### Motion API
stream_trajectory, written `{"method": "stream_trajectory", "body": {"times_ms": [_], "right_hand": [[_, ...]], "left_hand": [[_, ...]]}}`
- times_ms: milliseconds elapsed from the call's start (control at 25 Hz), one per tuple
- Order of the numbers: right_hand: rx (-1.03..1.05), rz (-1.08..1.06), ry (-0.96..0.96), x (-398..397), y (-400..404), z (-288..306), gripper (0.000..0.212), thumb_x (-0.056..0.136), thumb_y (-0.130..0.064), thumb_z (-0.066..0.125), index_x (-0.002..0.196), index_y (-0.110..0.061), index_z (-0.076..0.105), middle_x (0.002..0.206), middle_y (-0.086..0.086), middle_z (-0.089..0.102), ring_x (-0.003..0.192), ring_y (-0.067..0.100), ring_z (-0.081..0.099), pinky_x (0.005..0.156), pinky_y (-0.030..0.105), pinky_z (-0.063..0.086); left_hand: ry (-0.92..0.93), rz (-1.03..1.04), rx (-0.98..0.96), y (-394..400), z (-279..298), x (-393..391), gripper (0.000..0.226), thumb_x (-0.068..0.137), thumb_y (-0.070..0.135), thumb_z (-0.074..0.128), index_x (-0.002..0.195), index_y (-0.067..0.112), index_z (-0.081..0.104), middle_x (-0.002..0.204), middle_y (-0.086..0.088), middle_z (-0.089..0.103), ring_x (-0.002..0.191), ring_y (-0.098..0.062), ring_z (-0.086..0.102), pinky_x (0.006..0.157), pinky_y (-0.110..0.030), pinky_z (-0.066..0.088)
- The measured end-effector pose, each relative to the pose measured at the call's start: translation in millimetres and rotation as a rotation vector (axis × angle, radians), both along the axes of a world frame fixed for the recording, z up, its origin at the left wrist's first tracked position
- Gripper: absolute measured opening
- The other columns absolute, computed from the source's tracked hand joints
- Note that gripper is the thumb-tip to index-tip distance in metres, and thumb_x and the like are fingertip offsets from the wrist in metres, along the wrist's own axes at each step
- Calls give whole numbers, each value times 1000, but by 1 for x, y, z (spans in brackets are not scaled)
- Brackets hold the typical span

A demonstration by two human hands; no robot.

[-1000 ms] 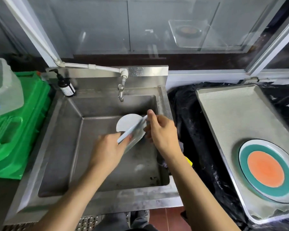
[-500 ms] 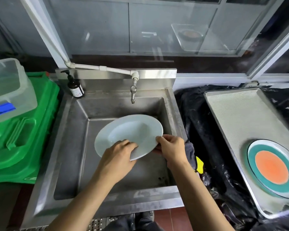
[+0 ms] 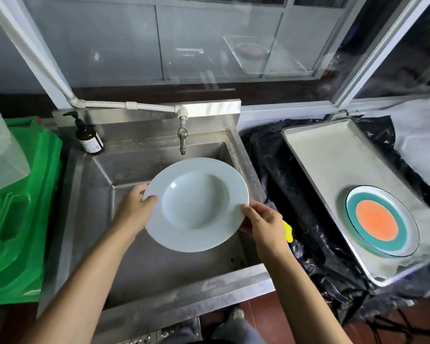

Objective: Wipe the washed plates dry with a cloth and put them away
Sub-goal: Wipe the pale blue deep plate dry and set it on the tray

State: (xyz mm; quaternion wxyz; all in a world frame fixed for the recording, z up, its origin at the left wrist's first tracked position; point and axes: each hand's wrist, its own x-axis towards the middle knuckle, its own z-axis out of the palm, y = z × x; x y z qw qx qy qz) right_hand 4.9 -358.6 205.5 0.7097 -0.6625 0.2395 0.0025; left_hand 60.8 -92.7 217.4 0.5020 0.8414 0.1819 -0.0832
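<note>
Presently, a pale blue-white round ceramic plate [image 3: 196,204] is held face up between both hands above the stainless steel sink [image 3: 144,274]: its left rim is gripped by the left hand [image 3: 134,211], its right rim pinched by the right hand [image 3: 263,223].

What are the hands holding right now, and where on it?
The white plate, by its rim: left hand on the left edge, right hand on the lower right edge, above the sink.
</note>
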Motion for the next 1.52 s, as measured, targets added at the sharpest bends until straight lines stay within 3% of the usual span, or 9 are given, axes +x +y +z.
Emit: {"method": "stream_trajectory", "body": {"times_ms": [160,280,400,560,720,1000,1240,1440,1520], "right_hand": [[-69,-24,8,-12,-25,6,20,101,-11,60,95,-15,79,82,5,78,71,18,74,59,27,58],[-110,-61,8,-14,-55,7,19,103,-11,58,108,-9,76,85,10,75,68,18,69,57,39,60],[-104,-145,-2,-14,-92,0,17,101,-9,60,106,-10,75,73,-1,74,58,9,65,48,27,54],[-147,-217,42,-15,-161,-14,10,95,-16,66,102,-16,73,73,-5,73,59,9,59,51,25,47],[-175,-304,55,-12,-236,-23,10,93,-14,67,92,-23,72,84,-3,75,77,14,63,74,35,51],[-176,-360,133,-21,-355,-43,19,91,-11,63,100,-22,76,97,0,76,88,20,65,88,47,55],[-214,-488,224,-35,-435,-58,28,89,-9,63,77,-33,70,86,-11,72,85,20,63,67,29,48],[-282,-564,297,-41,-482,-65,25,92,-3,56,74,-14,69,100,28,70,92,44,64,83,47,54],[-297,-581,306,-41,-496,-68,23,92,-6,53,77,-3,70,91,33,67,78,48,60,74,51,53]], "left_hand": [[116,47,-243,-11,7,12,22,90,11,61,92,30,73,66,15,71,66,-14,61,62,-28,40],[149,16,-300,-43,16,11,27,91,7,58,96,29,73,86,3,76,82,-21,68,73,-35,51],[168,-17,-325,-85,20,12,37,90,-4,55,120,14,64,108,-11,71,97,-29,68,82,-42,55],[189,-28,-374,-153,19,16,34,91,-8,55,118,13,60,109,-14,69,87,-27,67,85,-45,55],[228,-50,-386,-227,7,20,40,91,-5,58,127,12,60,118,-13,68,106,-29,66,79,-40,56],[303,-77,-372,-353,-16,23,43,92,-3,58,132,13,56,118,-11,67,109,-27,64,86,-46,56],[332,-131,-314,-450,-44,23,32,91,2,58,121,13,57,109,-11,69,96,-25,67,66,-33,53],[423,-216,-345,-507,-61,30,25,83,2,58,95,19,71,93,-4,76,86,-20,72,60,-29,57],[466,-264,-360,-526,-64,33,26,80,1,54,76,18,72,73,3,74,73,-15,72,54,-26,56]]}}
